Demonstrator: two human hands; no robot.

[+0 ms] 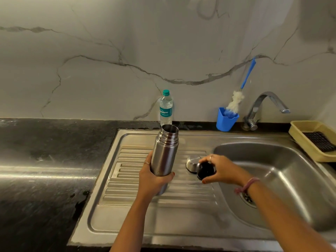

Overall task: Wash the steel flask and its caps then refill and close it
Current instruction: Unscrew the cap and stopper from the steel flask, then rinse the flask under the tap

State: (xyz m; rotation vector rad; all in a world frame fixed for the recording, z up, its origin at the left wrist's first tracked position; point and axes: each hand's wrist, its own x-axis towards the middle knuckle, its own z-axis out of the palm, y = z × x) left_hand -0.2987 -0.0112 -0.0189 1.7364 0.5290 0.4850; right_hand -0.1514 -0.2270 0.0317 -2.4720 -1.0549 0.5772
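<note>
The open steel flask (164,153) is gripped upright by the left hand (154,176) over the drainboard (156,213). A black inner cap (205,170) is held in the right hand (221,170), beside the steel cap (192,161)

Steel flask open, both caps off

The steel flask (164,153) stands upright on the ribbed drainboard (181,211) — mouth open, threads bare; the steel outer cap (192,163) lies upside down just right of it, the black inner cap (205,170) beside that — tilted.
</note>
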